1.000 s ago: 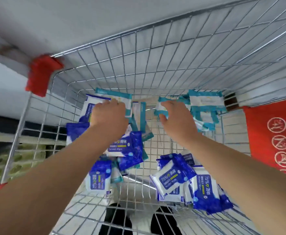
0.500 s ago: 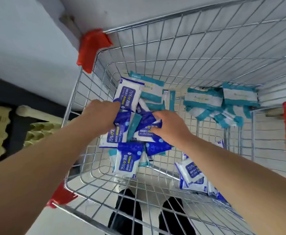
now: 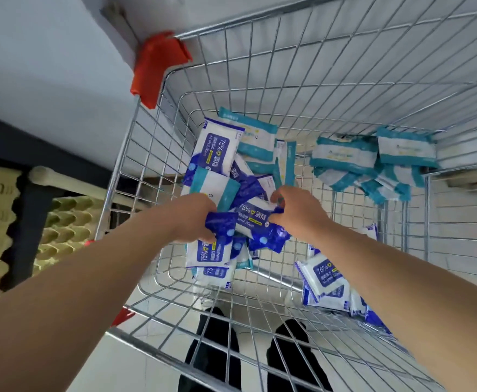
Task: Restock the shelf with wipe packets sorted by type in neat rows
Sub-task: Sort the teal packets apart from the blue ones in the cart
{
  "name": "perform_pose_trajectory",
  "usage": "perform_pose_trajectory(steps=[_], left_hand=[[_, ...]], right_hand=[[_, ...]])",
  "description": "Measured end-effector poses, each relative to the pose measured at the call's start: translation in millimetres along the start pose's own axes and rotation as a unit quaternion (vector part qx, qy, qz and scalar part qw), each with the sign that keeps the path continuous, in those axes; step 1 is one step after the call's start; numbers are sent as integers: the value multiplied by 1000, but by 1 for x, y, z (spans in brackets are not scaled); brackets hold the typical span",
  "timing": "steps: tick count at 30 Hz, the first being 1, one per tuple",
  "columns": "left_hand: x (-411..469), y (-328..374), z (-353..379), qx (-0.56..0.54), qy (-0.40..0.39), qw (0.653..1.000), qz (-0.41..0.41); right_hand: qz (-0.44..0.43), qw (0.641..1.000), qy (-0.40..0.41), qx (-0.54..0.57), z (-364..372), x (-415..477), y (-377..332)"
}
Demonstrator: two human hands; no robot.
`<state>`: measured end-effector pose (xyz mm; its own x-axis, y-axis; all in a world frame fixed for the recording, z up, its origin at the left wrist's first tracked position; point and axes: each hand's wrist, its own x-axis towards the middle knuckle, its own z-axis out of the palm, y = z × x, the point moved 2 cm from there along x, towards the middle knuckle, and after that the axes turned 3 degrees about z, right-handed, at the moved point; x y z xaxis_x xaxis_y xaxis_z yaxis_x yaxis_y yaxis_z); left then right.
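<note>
Both hands are down in the cart. The left hand (image 3: pixel 196 216) has its fingers curled round a bunch of blue-and-white plastic alcohol wipe packets (image 3: pixel 253 219), and the right hand (image 3: pixel 299 213) pinches the same bunch from the other side, so both are clamped on it. The bunch sits over the basket floor, towards the left wall of the silver wire shopping cart (image 3: pixel 316 80).

By my reckoning this is the gathering stage. No shelf is in view and no row has been laid. Just beyond the hands, more blue packets lie jumbled with teal-and-white plastic wipe packets (image 3: pixel 255 137) against the far-left corner, so that heap is unsorted. A second teal pile (image 3: pixel 344 158) lies in the far-right corner, all one type as far as I can see. A loose blue heap (image 3: pixel 325 275) rests by the near-right edge. Plenty is left to lift out.

As for room, the mesh walls rise high on all sides, so the open way out is straight up. The left wall stands close to the left hand, and a packet corner could catch in the wire there. A red plastic corner guard (image 3: pixel 158 66) caps the far-left rim beside a white wall. Stacked pulp egg trays (image 3: pixel 62 222) stand outside the left wall, and black shoes (image 3: pixel 214 349) show below the basket.
</note>
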<state>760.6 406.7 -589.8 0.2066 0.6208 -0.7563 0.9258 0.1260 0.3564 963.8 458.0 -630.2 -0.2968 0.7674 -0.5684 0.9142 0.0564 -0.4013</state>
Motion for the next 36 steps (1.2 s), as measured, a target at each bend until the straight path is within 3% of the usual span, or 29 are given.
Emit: perform_pose_trajectory(steps=[4, 9, 13, 18, 25, 28, 32, 36], left_hand=[[2, 4, -5, 8, 25, 1000, -11], [0, 14, 5, 52, -20, 998, 5], [5, 22, 27, 95, -12, 995, 31], [12, 23, 33, 141, 20, 989, 40], [11, 8, 31, 107, 38, 993, 19], [6, 0, 9, 95, 79, 992, 9], [1, -19, -12, 26, 111, 993, 9], [3, -25, -13, 22, 101, 994, -23]], right_hand=[[26, 998, -27, 56, -7, 0, 9], [51, 994, 0, 98, -34, -9, 29], [64, 986, 39, 150, -53, -16, 42], [103, 957, 55, 267, -55, -11, 46], [143, 908, 121, 376, -50, 0, 36], [136, 892, 99, 420, -44, 2, 22], [105, 905, 37, 410, -28, 14, -7], [128, 917, 37, 377, -13, 28, -26]])
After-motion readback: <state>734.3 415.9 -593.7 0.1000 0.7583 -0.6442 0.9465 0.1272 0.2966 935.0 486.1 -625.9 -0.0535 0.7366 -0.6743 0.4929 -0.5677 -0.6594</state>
